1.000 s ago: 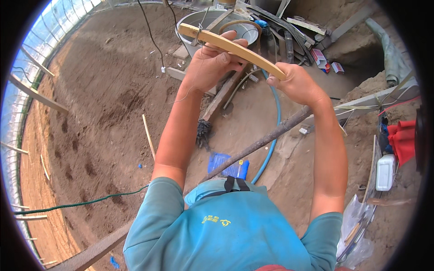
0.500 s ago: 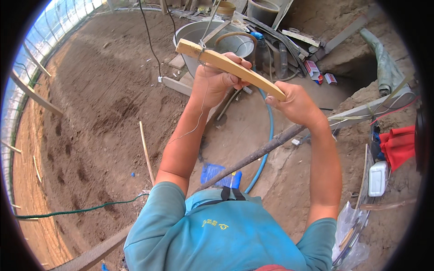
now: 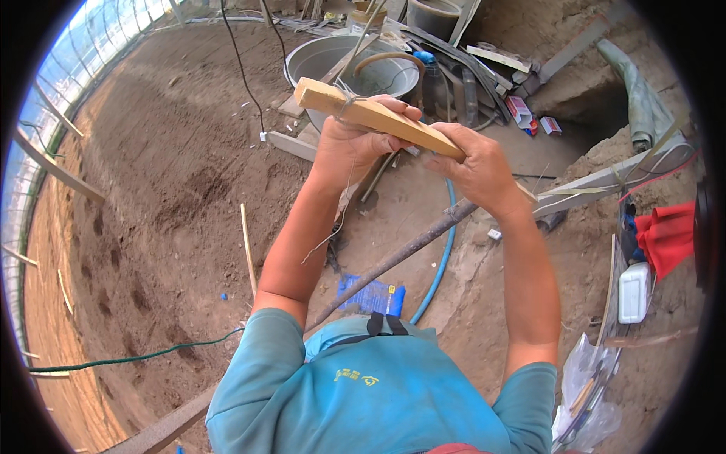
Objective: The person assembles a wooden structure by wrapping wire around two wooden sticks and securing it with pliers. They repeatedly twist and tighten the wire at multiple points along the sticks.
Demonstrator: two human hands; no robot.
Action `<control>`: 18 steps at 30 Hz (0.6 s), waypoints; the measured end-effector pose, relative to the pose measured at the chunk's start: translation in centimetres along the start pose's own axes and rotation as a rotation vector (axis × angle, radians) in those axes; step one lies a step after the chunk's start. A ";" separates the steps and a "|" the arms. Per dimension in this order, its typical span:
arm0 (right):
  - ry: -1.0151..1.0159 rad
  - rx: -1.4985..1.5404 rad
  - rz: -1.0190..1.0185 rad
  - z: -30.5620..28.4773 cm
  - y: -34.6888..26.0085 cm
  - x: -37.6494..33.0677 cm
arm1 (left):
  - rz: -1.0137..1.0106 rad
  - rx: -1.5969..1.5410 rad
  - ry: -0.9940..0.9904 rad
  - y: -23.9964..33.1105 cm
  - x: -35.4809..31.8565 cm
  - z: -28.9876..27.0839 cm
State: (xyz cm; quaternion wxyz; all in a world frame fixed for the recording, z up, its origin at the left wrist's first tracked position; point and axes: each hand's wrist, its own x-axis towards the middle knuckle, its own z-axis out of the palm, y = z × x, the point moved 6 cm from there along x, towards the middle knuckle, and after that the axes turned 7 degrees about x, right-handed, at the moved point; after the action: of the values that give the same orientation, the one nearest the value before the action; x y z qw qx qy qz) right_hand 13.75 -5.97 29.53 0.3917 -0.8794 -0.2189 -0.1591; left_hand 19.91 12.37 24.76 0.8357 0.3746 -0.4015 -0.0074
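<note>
A pale wooden batten [image 3: 378, 116] is held up in front of me, slanting down to the right. Thin wire [image 3: 346, 98] is wound round it near its left end, and a loose tail hangs down by my left forearm. My left hand [image 3: 363, 140] grips the batten from below, near the wire, with the fingertips over its far side. My right hand [image 3: 480, 166] is closed round the right end, its thumb underneath. The batten hides part of the left fingers.
Beyond the batten stands a large grey tub [image 3: 302, 64], with hoses and scrap beside it. A dark pole [image 3: 393, 261] slants across below my hands. A blue hose [image 3: 439, 276] lies on the soil. At right are a white jug [image 3: 634, 293] and red cloth [image 3: 667, 240].
The batten's right end has swung a little left and nearer, and my right hand has shifted with it. The loose wire tail hangs differently. Both hands keep their hold.
</note>
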 end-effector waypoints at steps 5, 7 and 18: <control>-0.002 -0.022 0.015 0.5 1.1 -0.7 | -0.114 0.085 0.100 -0.8 -1.3 -0.6; 0.004 -0.033 0.012 0.9 1.7 -1.0 | -0.146 0.151 0.070 -1.7 -2.2 -1.9; 0.015 -0.063 0.097 0.3 6.3 -2.6 | -0.431 0.115 0.270 -1.0 -6.5 -2.0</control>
State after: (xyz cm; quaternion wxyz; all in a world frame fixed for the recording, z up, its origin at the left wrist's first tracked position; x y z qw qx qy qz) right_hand 14.76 -10.25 24.25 0.3728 -0.8997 -0.1680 -0.1530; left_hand 17.15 14.89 18.99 0.8381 0.4962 -0.1970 -0.1123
